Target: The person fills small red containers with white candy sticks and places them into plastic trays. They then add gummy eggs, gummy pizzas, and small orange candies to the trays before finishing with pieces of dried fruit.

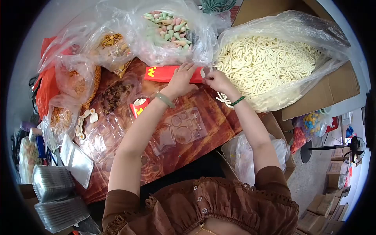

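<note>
A long red piece with a yellow M-like mark [158,73], which looks like a stack of fry cartons, lies across the far side of the table. My left hand [182,80] rests on its middle with the fingers stretched out. At its right end, where a pale opening shows, the fingers of my right hand [218,81] are pinched together on the carton's edge. Nearer me, between my forearm and the clear trays, stands a small red fry carton [135,110] filled with white sticks. Clear plastic trays [182,127] lie on the reddish-brown table [213,135].
A big plastic-lined box of pale yellow sticks [270,70] stands at the right. Behind is a bag of green and pink cone-shaped pieces [172,29]. Bags of orange snacks [80,84], dark pieces [115,96], egg-like pieces [93,116] and stacked trays [53,182] sit at the left.
</note>
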Available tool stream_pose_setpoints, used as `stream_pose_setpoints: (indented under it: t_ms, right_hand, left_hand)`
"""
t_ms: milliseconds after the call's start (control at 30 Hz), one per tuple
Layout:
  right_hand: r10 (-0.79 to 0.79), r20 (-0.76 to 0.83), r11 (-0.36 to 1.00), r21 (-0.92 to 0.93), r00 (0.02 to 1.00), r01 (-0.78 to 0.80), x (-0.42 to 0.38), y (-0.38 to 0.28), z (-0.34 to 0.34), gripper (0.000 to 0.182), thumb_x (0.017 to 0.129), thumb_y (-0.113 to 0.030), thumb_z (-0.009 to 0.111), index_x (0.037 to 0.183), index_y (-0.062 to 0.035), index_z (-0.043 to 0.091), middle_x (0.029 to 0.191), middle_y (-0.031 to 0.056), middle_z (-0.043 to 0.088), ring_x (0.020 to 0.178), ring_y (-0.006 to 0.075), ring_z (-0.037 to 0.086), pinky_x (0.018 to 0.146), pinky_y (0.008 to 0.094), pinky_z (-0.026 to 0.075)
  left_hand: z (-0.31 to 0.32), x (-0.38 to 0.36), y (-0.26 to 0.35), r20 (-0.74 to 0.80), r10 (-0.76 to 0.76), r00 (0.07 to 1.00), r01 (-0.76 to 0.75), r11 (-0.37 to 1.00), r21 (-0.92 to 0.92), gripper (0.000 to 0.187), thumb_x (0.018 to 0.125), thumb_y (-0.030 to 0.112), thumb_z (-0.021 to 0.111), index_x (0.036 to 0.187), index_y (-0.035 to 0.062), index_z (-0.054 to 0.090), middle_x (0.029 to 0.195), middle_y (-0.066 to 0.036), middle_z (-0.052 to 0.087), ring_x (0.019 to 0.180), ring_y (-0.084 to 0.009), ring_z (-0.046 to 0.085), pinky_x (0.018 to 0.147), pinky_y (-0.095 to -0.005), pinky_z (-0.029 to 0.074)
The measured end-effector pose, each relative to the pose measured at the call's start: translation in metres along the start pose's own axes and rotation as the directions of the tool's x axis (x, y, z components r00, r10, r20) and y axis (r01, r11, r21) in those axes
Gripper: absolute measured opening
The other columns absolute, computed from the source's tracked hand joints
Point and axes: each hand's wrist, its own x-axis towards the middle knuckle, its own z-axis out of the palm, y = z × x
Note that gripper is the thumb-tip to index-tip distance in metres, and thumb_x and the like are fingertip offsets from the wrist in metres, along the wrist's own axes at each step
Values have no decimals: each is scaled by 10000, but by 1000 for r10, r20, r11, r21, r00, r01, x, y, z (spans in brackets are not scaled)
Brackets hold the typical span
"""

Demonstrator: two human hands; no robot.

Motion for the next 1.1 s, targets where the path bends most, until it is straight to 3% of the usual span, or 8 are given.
stream_pose_setpoints:
  t_ms: [267,433,733,800,833,900,1000,1100]
  right_hand:
    - [-218,-203,951,174,955,254,-27,-19,-20,134,806,-121,677,863,-4,644,717,89,551,642,192,547,611,303,435]
    - [-230,-318,957,100,920,273,-39,-20,-52,109,817,-111,664,846,-6,649,750,89,566,660,201,556,616,307,439]
    - [-340,-359,940,-117,869,320,-49,17,-88,68,842,-61,619,880,-6,618,844,108,550,756,257,572,677,331,459]
    - [-409,-300,912,-90,862,401,-50,13,-102,77,839,-56,623,899,-8,621,862,107,563,779,253,586,690,318,467]
    - [-462,-259,886,-90,848,456,-50,6,-110,104,840,-68,627,927,-11,627,907,98,590,803,247,598,707,303,477]
    - [-406,-256,910,-22,877,414,-49,-4,-115,125,839,-73,629,951,-18,629,923,92,598,803,239,600,708,291,480]
    - [-174,-231,970,128,957,207,-52,-2,-114,236,818,-143,665,1028,-40,634,985,84,625,871,231,611,777,301,487]
    - [-165,62,953,-247,984,175,-57,38,-83,396,702,-244,740,1041,-67,640,978,135,616,942,306,594,866,398,461]
  left_hand:
    - [-24,41,13,369,-152,917,128,988,90,927,513,451,832,1296,115,468,1247,-156,528,1222,-328,420,1008,-484,290]
    - [-14,48,12,-55,43,998,-43,999,-16,902,498,394,842,1267,92,479,1162,-156,559,1152,-344,455,984,-452,327]
    - [-1,48,12,-199,105,974,-63,976,208,1018,520,404,856,1343,41,380,1265,-192,498,1208,-356,433,1020,-437,330]
    - [-13,55,31,-144,-23,989,-29,937,-348,970,597,388,846,1350,17,360,1284,-215,477,1114,-319,528,940,-400,428]
    - [-16,60,40,-42,-133,990,73,751,-657,790,719,341,795,1311,-10,407,1213,-190,545,982,-255,606,837,-330,496]
    - [-32,66,48,280,-183,942,335,510,-792,625,792,279,746,1258,-30,467,1100,-121,617,926,-178,621,809,-284,502]
    - [-31,56,42,292,-198,936,345,339,-875,460,854,187,679,1220,-30,505,1065,-88,621,907,-154,614,788,-292,522]
    - [-26,38,40,283,-266,922,337,185,-923,433,867,168,661,1219,-29,501,1076,-85,616,917,-152,617,795,-294,524]
